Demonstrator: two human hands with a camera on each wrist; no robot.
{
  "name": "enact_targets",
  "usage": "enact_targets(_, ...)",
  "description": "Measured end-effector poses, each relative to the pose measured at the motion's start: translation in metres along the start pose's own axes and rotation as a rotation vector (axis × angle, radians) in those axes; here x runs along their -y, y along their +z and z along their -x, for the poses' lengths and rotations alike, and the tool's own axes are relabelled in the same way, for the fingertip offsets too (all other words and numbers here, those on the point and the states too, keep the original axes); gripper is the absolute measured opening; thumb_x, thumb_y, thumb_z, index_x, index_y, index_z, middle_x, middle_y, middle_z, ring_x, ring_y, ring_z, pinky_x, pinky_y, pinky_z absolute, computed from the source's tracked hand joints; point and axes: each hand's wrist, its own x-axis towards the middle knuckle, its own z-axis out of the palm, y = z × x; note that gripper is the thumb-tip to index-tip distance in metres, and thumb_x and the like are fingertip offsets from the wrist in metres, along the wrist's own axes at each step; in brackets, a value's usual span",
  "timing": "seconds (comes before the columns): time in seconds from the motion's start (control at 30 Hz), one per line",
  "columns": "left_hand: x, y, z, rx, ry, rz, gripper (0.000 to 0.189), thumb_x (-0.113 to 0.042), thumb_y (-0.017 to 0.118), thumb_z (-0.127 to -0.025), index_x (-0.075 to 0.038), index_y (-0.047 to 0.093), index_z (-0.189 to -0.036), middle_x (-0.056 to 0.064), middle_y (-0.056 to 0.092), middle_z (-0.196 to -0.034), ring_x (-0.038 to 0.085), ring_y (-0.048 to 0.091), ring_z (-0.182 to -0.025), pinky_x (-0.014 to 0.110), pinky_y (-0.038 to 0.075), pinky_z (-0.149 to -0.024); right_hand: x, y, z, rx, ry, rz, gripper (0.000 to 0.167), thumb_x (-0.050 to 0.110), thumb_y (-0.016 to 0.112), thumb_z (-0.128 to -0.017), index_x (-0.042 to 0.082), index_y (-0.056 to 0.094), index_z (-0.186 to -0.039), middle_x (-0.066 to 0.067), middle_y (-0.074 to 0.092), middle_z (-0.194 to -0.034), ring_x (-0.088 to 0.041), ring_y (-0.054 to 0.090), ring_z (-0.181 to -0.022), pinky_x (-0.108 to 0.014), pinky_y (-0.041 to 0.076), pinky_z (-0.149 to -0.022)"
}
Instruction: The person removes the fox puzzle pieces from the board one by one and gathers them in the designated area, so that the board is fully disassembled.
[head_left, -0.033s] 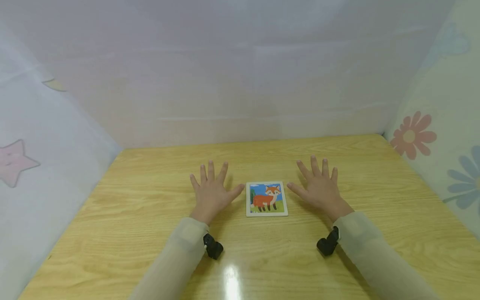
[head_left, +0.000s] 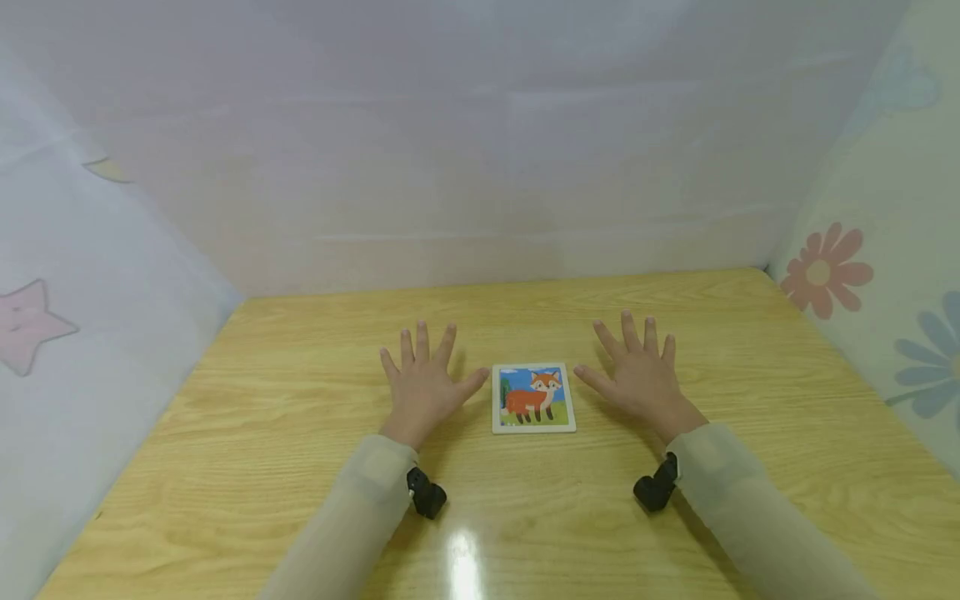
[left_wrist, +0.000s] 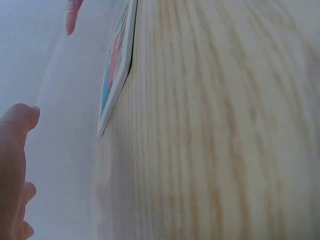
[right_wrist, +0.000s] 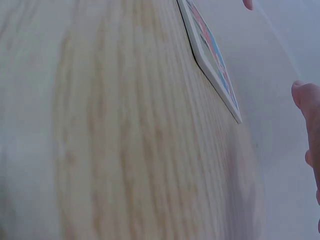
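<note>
On the left hangs a pale, soft-looking cloth printed with a pink star [head_left: 33,325] and a yellow moon [head_left: 108,170]. A cream sleeve, the left sleeve [head_left: 341,521], reaches in over the table [head_left: 225,467], its weave smooth and faintly sheer at the cuff; a small black left camera [head_left: 427,494] sits at the wrist.

The left hand [head_left: 422,387] is spread wide, back upward, fingers fanned and straight, and holds nothing. Its thumb points right at the board [head_left: 533,398], the tip just beside the left edge, near the far corner.

The board lies flat on the table between the two hands, beneath neither palm. It is thin and nearly square, so no long axis stands out; its corners are slightly rounded, its rim white and smooth. Inside is a bright, flat print of an orange fox [head_left: 534,400] on blue and green. The left thumb looks slightly closer to it than the right.

The right hand [head_left: 641,379] mirrors the other: flat, fully spread, grasping nothing, thumb aimed left at the board's far right corner, a narrow gap between. Beyond are the black right camera [head_left: 656,486] and the right sleeve [head_left: 757,508]. The table is yellow, streaked with wood grain and glossy. Farthest right, a red flower [head_left: 827,271] and a blue flower [head_left: 933,358] decorate pale cloth.
</note>
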Motion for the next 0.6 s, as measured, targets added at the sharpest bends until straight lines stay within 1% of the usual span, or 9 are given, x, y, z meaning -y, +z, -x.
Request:
enact_targets(0.17, 0.001, 0.0, -0.001, 0.01, 0.004, -0.006, 0.091, -0.081, 0.031, -0.078, -0.03, 0.011, -0.15, 0.017, -0.002, -0.155, 0.038, -0.01, -0.14, 0.065, -0.012, -0.104, 0.002, 0.0, -0.002, 0.01, -0.006, -0.012, 0.086, 0.074, 0.03, -0.084, 0.021, 0.014, -0.151, -0.021, 0.0, -0.154, -0.05, -0.005, -0.137, -0.071, -0.005, -0.101)
enact_targets(0.33, 0.0, 0.0, -0.001, 0.017, 0.037, 0.02, 0.09, -0.079, 0.034, -0.078, -0.031, 0.01, -0.15, 0.015, -0.004, -0.155, 0.037, -0.009, -0.14, 0.065, -0.005, -0.106, 0.006, 0.0, -0.003, 0.033, -0.025, -0.035, 0.085, 0.074, 0.031, -0.084, 0.022, 0.015, -0.15, -0.021, 0.0, -0.154, -0.047, -0.003, -0.138, -0.069, -0.004, -0.103)
enact_targets(0.4, 0.001, 0.0, 0.0, 0.019, 0.074, 0.038, 0.089, -0.077, 0.037, -0.079, -0.03, 0.011, -0.15, 0.015, -0.004, -0.155, 0.038, -0.006, -0.141, 0.064, 0.001, -0.107, 0.008, 0.0, -0.004, 0.039, -0.042, -0.046, 0.085, 0.073, 0.032, -0.085, 0.022, 0.016, -0.15, -0.022, 0.001, -0.154, -0.045, -0.002, -0.139, -0.068, -0.003, -0.104)
enact_targets(0.5, 0.002, 0.001, 0.001, 0.038, 0.158, 0.085, 0.087, -0.071, 0.043, -0.082, -0.028, 0.013, -0.15, 0.015, 0.001, -0.155, 0.038, 0.0, -0.141, 0.06, 0.009, -0.109, 0.01, 0.0, -0.004, 0.047, -0.086, -0.064, 0.084, 0.071, 0.035, -0.085, 0.021, 0.016, -0.15, -0.022, 0.005, -0.153, -0.044, 0.001, -0.139, -0.066, 0.001, -0.106)
enact_targets(0.6, 0.005, 0.001, 0.001, 0.096, 0.243, 0.195, 0.085, -0.064, 0.052, -0.083, -0.027, 0.015, -0.15, 0.011, 0.006, -0.156, 0.035, 0.005, -0.142, 0.057, 0.018, -0.109, 0.013, -0.002, -0.006, 0.071, -0.158, -0.135, 0.083, 0.066, 0.043, -0.086, 0.02, 0.017, -0.15, -0.021, 0.007, -0.154, -0.042, 0.006, -0.14, -0.062, 0.008, -0.108)
